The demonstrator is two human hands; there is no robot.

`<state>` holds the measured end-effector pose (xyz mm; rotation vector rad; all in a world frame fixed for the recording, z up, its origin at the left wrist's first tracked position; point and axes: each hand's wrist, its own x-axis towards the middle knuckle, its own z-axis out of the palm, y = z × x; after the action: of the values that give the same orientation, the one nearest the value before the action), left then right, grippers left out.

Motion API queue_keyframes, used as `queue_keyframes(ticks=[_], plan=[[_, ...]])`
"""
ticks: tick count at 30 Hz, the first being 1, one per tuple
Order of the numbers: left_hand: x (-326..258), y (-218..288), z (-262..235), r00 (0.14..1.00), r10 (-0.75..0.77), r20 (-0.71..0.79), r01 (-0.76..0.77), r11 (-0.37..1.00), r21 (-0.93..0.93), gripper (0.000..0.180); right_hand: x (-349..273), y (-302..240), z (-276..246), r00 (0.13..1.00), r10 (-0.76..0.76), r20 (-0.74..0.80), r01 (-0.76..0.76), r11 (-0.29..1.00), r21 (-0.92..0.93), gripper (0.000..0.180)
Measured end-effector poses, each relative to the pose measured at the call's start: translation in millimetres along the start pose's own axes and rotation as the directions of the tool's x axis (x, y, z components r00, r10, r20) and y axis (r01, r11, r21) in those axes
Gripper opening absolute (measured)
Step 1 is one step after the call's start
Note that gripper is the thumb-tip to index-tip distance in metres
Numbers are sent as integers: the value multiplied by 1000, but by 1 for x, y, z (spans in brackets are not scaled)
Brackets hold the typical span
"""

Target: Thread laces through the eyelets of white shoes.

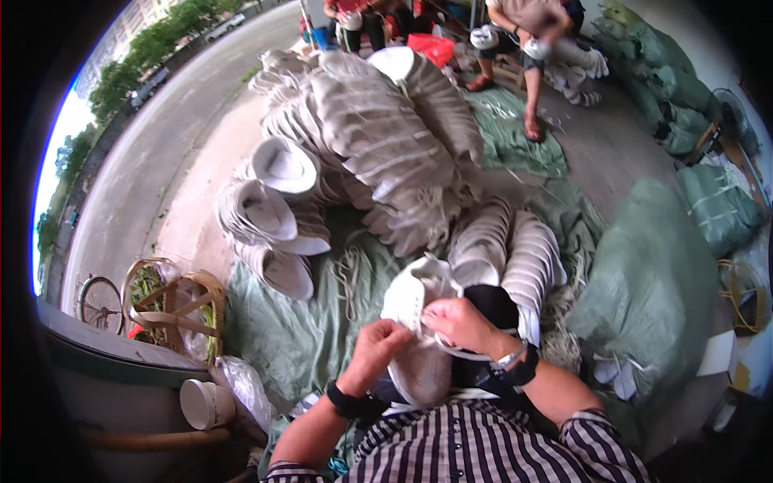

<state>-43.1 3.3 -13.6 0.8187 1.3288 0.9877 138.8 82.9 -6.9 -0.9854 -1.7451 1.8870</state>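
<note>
In the head view, the shoe (420,364) sits in front of me at my lap, between my two hands, its long axis running near to far. The rounded toe points toward me and the opening lies at the far end. My right hand (465,324) comes in from the right and reaches over the eyelet row, so it is the nearer one to the holes. My left hand (377,348) lies at the shoe's left side, a little nearer to me.

My right thumb and forefinger press together at the eyelets, seemingly on the lace (459,352), which loops out below that hand; the pinched spot itself is too small to be sure. My left fingers are curled, tips brought together against the shoe; I cannot tell what they pinch.

The shoe is white to off-white, its toe smooth and plain, with small eyelets along the throat. Beyond it, to the right, stand rows of nested shoes (535,256), and farther off rises a big pile (378,133).
</note>
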Motion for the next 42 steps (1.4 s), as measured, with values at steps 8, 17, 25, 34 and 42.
queue_keyframes(ticks=[8,17,25,34,42], plan=[[2,-9,23,811,552,195,-422,320,848,15,-21,13,-13,999,-8,33,14,982,-190,17],[15,-28,-9,912,405,69,-403,851,337,26,-18,-2,-2,922,-353,161,388,837,-386,18],[18,22,-10,713,625,316,-543,209,813,29,2,3,8,948,-272,163,289,526,-800,18],[43,46,-14,523,357,774,-732,-278,622,22,-16,-20,18,994,-109,-33,68,801,-595,18],[43,26,-12,432,505,747,-718,-308,624,22,-5,2,21,974,-214,-74,144,837,-528,19]])
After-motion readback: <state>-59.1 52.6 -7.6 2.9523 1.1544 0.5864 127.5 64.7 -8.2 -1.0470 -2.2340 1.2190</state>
